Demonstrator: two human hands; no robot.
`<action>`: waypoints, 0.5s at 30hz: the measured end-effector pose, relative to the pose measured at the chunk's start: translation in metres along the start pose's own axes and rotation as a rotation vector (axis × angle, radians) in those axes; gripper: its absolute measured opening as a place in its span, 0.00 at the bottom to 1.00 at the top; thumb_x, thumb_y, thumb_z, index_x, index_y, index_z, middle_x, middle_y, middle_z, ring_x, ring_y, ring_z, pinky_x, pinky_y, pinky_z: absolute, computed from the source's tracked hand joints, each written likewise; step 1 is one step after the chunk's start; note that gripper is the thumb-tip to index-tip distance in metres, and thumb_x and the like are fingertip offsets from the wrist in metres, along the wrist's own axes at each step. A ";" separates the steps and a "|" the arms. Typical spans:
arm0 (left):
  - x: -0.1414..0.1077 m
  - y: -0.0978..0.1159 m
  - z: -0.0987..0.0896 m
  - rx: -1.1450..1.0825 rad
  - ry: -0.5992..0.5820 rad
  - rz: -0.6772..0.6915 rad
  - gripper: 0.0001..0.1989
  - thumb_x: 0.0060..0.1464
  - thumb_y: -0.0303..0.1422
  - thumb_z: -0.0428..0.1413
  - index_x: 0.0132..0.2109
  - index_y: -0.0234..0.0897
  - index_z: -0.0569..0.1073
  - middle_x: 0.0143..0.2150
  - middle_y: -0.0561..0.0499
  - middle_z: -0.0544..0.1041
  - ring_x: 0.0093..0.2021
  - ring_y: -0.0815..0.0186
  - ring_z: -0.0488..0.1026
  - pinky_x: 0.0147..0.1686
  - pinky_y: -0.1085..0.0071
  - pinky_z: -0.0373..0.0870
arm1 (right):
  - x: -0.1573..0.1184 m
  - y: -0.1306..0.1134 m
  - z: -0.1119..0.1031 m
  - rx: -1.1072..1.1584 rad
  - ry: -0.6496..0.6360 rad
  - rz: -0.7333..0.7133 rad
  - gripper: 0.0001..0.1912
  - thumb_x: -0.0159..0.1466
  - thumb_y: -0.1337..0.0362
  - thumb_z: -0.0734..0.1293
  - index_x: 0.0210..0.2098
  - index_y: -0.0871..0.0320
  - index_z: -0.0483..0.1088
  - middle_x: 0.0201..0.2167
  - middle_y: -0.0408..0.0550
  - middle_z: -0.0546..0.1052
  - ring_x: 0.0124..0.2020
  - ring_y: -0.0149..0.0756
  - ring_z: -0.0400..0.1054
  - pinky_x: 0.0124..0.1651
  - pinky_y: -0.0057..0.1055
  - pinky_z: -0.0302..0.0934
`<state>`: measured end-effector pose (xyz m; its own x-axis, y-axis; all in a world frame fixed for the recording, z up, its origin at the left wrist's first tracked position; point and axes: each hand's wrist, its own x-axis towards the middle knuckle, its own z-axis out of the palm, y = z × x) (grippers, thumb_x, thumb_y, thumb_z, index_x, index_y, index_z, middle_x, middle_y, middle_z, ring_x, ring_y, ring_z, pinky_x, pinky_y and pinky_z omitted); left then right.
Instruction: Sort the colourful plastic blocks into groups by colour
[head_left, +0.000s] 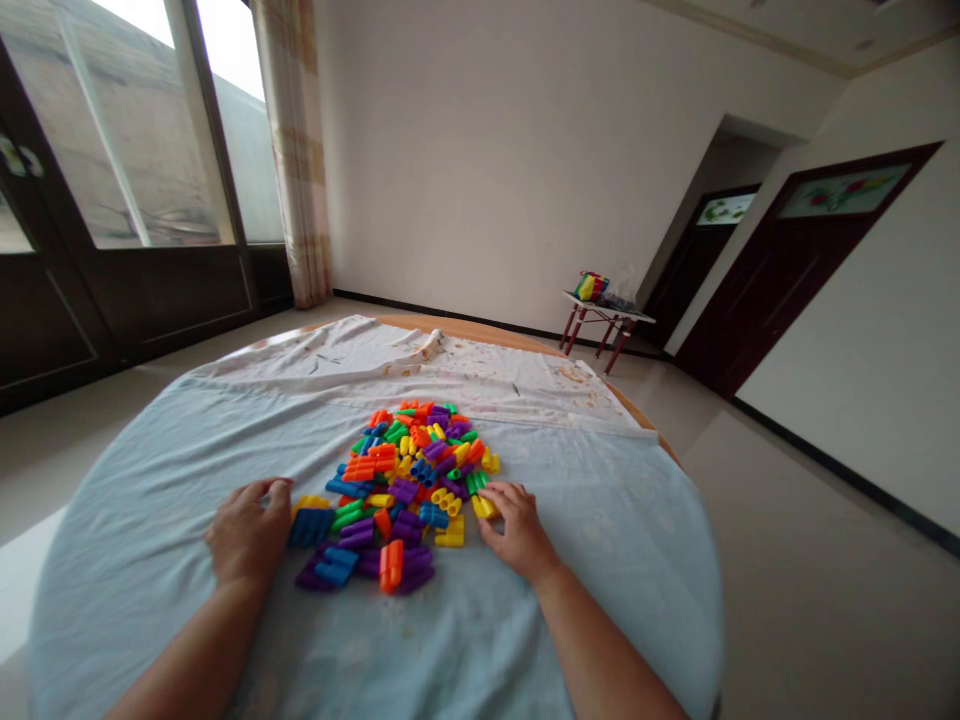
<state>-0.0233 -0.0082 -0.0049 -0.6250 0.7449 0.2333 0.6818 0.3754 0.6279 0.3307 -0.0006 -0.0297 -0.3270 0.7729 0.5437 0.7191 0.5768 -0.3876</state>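
A heap of colourful plastic tube-shaped building blocks point(420, 465) lies mid-table in orange, purple, blue, green and yellow. My left hand point(251, 530) rests at the heap's left edge, back upward, fingers loosely bent and apart. Beside its fingertips is a blue block point(310, 527) with a yellow block point(309, 503) behind it. On the right, the thumb and fingers of my right hand point(517, 530) close about a yellow block point(484, 507); a green block point(476, 483) is just behind. Nearest me, an orange block point(391, 567) and a blue block point(337, 567) lie on purple blocks point(416, 570).
A pale blue cloth point(600, 600) covers the round table, and a stained white cloth point(487, 380) lies across its far side. Beyond stands a small table point(609, 308) with a colourful bag point(592, 287). Glass doors are on the left, dark red doors on the right.
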 end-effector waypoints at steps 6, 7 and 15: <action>-0.002 0.004 -0.004 0.056 -0.059 -0.012 0.25 0.54 0.44 0.37 0.44 0.36 0.73 0.50 0.40 0.71 0.50 0.54 0.66 0.46 0.60 0.61 | 0.002 0.004 -0.009 0.054 0.024 0.040 0.16 0.57 0.67 0.67 0.45 0.56 0.71 0.42 0.51 0.72 0.45 0.41 0.66 0.50 0.38 0.60; -0.002 0.004 -0.005 0.066 -0.068 -0.012 0.26 0.54 0.44 0.37 0.44 0.36 0.73 0.50 0.40 0.71 0.50 0.54 0.66 0.46 0.59 0.61 | 0.002 0.004 -0.012 0.055 0.044 0.054 0.15 0.57 0.66 0.67 0.45 0.56 0.71 0.42 0.51 0.72 0.45 0.41 0.66 0.50 0.39 0.60; 0.003 -0.002 -0.002 0.128 -0.104 0.031 0.29 0.54 0.46 0.34 0.45 0.36 0.73 0.50 0.39 0.71 0.51 0.50 0.66 0.45 0.58 0.62 | -0.001 0.010 -0.023 0.139 -0.027 0.175 0.17 0.54 0.68 0.70 0.44 0.56 0.72 0.41 0.50 0.73 0.45 0.39 0.66 0.51 0.37 0.61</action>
<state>-0.0271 -0.0076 -0.0035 -0.5650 0.8076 0.1690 0.7470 0.4137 0.5205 0.3520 -0.0015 -0.0173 -0.2225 0.8701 0.4399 0.6752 0.4629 -0.5742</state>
